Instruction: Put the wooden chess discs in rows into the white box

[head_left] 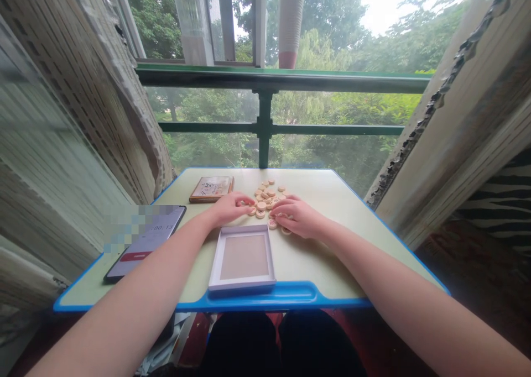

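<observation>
Several round wooden game pieces (266, 195) lie scattered in the middle of a pale table with a blue rim (340, 200). My left hand (229, 207) rests palm down at the left edge of the pile, fingers curled onto the pieces. My right hand (297, 216) lies on the right side of the pile, fingers bent over a few pieces. Whether either hand grips a piece is hidden. An open, empty white shallow box (243, 257) sits just in front of both hands.
A flat wooden box lid with writing (211, 189) lies at the back left. A phone with a lit screen (145, 241) lies at the left. A green railing (265, 122) and window stand behind the table, with walls close on both sides.
</observation>
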### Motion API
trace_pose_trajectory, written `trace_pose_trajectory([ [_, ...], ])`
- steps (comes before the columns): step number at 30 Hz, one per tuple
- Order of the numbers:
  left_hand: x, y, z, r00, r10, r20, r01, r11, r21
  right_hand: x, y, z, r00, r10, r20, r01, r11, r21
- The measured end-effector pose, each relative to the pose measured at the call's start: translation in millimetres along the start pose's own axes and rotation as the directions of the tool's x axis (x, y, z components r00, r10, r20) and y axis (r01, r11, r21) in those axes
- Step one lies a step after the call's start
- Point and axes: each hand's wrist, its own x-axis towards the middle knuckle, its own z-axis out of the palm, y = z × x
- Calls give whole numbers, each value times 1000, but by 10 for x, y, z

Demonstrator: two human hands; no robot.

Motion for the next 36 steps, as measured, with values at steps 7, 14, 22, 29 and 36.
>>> trace_pose_trajectory([
  [7, 8, -10, 1, 1000, 7, -4, -7, 1000, -2, 3, 15, 16, 1000, 6, 10, -6, 1000, 11],
  [14, 4, -6, -16, 1000, 3, -3, -3, 1000, 12, 10, -14, -6, 1000, 2, 23, -1, 1000, -10],
  [22, -10, 20, -18, 1000, -4, -2, 4, 1000, 6, 24, -42, 2, 999, 43, 11, -43, 999, -10],
  [29, -8, 28, -19, 1000, -3, 13, 2, 1000, 14, 27, -74, 8, 994, 98, -46, -100, 994, -47],
  [36, -2, 22, 5, 1000, -8, 7, 8, 1000, 2, 41, -45, 60, 986, 154, -69, -156, 988, -20],
])
